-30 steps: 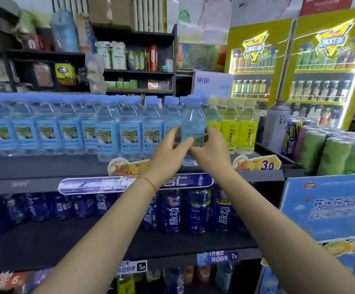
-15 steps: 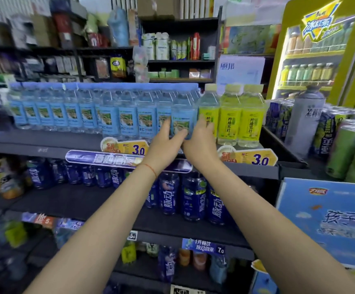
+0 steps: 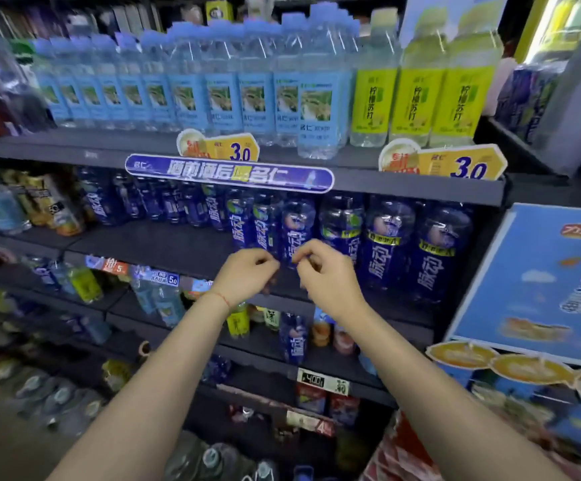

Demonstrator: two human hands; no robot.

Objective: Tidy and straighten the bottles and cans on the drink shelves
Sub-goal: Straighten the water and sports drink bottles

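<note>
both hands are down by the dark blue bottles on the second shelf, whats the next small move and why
Probably close both hands round the dark blue bottle between them and turn its label forward. The left hand and right hand hang in front of it with fingers curled, seemingly holding nothing. Its label looks turned slightly compared with the bottles to its right.
</note>
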